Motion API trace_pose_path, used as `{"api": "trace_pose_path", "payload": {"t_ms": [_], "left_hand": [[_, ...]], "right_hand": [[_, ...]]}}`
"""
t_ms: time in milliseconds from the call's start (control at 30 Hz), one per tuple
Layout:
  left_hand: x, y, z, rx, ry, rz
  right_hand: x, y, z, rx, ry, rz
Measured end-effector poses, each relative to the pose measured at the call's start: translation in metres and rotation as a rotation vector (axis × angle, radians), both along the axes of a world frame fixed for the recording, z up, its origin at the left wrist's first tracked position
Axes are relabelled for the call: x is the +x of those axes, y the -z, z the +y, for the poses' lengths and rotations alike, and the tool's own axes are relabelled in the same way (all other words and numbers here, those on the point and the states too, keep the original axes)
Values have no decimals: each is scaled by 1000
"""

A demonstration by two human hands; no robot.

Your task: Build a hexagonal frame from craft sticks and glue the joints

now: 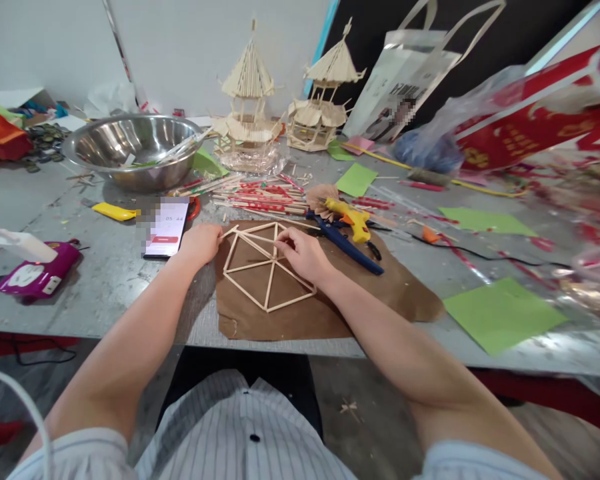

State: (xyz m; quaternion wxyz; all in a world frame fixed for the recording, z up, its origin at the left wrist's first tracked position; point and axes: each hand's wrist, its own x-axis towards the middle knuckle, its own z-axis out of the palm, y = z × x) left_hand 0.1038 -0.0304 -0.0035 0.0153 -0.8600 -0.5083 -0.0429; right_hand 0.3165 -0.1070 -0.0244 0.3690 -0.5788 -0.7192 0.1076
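Observation:
A six-sided frame of thin wooden sticks (246, 267), with spokes meeting near its middle, lies flat on a piece of brown paper (325, 319). My left hand (201, 245) is closed at the frame's upper left corner, its fingertips on the end of a wooden stick (229, 232). Over the frame's upper right part, my right hand (304, 255) has thumb and fingers pinched together beside a spoke. What lies between those fingertips is too small to make out. A yellow glue gun (356, 223) and blue-handled pliers (350, 245) lie right of the frame.
Two stick-built pagoda models (250, 77) stand behind, near a steel bowl (130, 150). Wrapped sticks (260, 193) are piled beyond the paper. A phone (166, 230) and yellow cutter (114, 211) lie left, with a purple power strip (43, 273) farther out. Green paper (503, 313) lies right.

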Motion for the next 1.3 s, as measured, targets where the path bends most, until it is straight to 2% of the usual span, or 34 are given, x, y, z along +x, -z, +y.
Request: {"api": "trace_pose_path", "payload": {"t_ms": [167, 400, 633, 800, 900, 967, 1033, 1100, 1200, 1300], "left_hand": [[1, -2, -9, 1, 20, 113], [1, -6, -15, 11, -12, 138], [0, -2, -12, -15, -83, 64], [-4, -5, -7, -88, -129, -179], [-2, -7, -8, -167, -73, -435], [1, -9, -12, -340, -1, -650], [6, -10, -18, -583, 90, -886], [10, -10, -23, -744, 190, -1010], [15, -10, -29, -743, 215, -1095], [18, -8, -30, -727, 250, -1069]], "right_hand": [[0, 8, 5, -50, -14, 278], [1, 5, 5, -151, -35, 282], [-3, 6, 3, -359, -39, 671], [-5, 1, 1, -376, -87, 838], [-7, -3, -1, -416, -143, 931], [-9, -5, -2, -441, -147, 990], [-10, -5, -2, -447, -118, 1039], [-12, -5, -1, -447, -89, 1064], [-16, -5, -3, -456, -84, 1042], [-21, -4, -6, -468, -121, 956]]}}
